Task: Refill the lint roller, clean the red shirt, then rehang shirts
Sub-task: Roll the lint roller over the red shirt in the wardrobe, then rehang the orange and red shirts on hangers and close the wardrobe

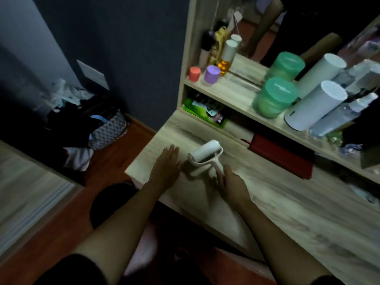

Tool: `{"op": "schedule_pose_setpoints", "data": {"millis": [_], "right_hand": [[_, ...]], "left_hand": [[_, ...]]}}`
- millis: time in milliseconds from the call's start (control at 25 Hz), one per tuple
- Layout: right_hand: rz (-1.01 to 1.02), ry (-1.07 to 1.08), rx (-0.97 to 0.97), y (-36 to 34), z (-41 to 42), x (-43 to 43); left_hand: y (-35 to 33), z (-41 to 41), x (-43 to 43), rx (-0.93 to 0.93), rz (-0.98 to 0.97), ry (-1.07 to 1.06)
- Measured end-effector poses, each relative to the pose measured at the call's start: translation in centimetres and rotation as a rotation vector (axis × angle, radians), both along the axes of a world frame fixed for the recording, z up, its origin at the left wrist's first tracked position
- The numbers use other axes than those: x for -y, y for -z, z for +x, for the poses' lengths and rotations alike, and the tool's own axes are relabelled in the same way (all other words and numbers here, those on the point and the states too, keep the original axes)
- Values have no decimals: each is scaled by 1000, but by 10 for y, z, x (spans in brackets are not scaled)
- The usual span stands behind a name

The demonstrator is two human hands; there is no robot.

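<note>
Bare forearms reach over the near edge of the wooden desk [287, 202]. Near its left end lies the white lint roller [205, 154]. Just left of it the left hand [166, 161] rests flat, fingers straight, holding nothing. The right hand [232, 179] grips the roller's handle. 1 green jar [275, 97] stands on the shelf [236, 93] behind.

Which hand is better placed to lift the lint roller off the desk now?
Right. The right hand has its fingers at the handle end of the lint roller, though blur hides whether they grip it. The left hand is open, left of the roll and away from the handle.
</note>
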State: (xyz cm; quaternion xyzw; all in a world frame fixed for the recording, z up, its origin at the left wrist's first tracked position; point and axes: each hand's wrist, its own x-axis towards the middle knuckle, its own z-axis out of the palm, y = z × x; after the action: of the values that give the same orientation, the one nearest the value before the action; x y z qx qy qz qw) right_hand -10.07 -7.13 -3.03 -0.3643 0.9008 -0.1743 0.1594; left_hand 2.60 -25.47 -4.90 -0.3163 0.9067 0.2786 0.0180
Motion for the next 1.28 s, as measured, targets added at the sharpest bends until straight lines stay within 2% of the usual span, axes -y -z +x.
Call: {"op": "schedule_pose_setpoints", "data": {"millis": [200,320,440,600,720,840,960,1120,1280], "right_hand": [[11,-17,64,7,-34,-21],[4,10,4,14,-40,-23],[-79,46,-120,25,-41,-21],[-54,34,-170,26,-42,-21],[-224,-39,-246,10,-32,-14],[-495,-276,-245,-36,-13,28],[-679,-484,-238,-106,14,100],[-755,-696,-278,-211,85,204],[-785,-851,-361,-294,184,281]], "left_hand": [[19,-37,-24,175,-117,36],[22,-40,-27,188,-145,24],[24,-38,-25,196,-120,23],[17,-39,-22,172,-21,28],[-4,-32,-7,82,107,38],[-55,-10,28,9,43,23],[-131,28,75,-35,-157,-17],[-249,128,124,-63,-481,-170],[-342,241,156,-32,-708,-306]]}}
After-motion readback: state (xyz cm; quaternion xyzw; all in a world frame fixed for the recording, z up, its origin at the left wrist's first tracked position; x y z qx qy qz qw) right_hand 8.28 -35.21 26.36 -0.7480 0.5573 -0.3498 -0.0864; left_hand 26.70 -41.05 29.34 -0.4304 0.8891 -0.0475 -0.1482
